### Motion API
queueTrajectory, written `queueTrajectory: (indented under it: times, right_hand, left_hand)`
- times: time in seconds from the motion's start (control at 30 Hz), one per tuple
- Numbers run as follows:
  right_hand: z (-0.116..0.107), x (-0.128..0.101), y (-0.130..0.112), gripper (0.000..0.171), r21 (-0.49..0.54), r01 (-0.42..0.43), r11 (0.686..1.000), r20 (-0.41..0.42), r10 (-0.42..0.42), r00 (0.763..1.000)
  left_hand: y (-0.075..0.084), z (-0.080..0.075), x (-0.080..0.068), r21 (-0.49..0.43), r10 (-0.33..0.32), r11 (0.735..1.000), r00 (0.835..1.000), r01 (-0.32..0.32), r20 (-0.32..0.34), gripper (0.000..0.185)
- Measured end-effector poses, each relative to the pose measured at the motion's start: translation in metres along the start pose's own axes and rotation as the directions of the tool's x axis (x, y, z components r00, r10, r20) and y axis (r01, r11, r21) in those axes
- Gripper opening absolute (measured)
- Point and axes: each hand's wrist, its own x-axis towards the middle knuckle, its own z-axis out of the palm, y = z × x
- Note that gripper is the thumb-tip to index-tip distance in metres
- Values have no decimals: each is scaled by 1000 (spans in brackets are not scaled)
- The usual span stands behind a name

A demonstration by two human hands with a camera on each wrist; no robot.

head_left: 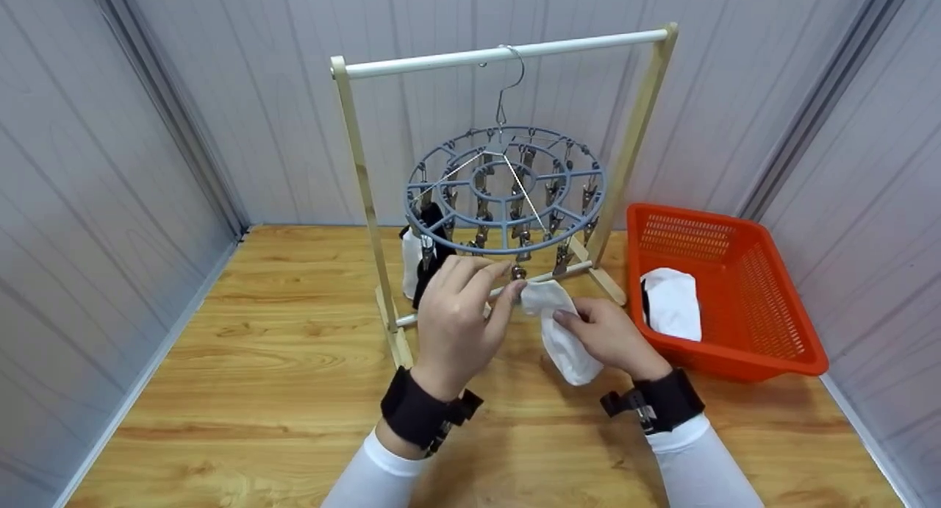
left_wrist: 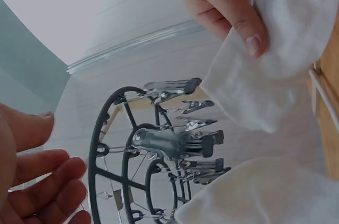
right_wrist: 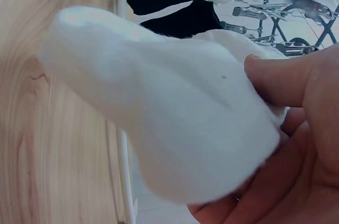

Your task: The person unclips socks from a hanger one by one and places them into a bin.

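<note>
My right hand pinches a white sock just under the round clip hanger, while my left hand's fingers pinch a clip there.

Staged recording booth, not home: plain grey panelled walls boxing in light wooden tabletop; small wooden-framed drying rack, orange plastic basket.

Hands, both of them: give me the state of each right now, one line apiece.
Left hand: fingers pinch a clip on the round clip hanger.
Right hand: holds the white sock up to that clip.
</note>
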Motion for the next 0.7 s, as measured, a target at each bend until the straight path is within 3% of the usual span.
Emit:
queueTrajectory:
  times: [0.27, 0.47, 0.7]
  right_hand:
    - [-7, -2, 1, 25, 28, -14, 999, -46, 16, 999]
    - [-18, -4, 1, 28, 18, -8, 1000, -125, 10, 992]
    - [-34, -6, 5, 31, 67, -42, 997, -208, 55, 977]
  left_hand:
    - [-9, -5, 1, 69, -47, 996, 998, 50, -42, 32]
    - [-13, -4, 0, 126, -108, 986, 994, 106, 13, 39]
    - [-13, -3, -1, 163, -129, 980, 990, 118, 58, 38]
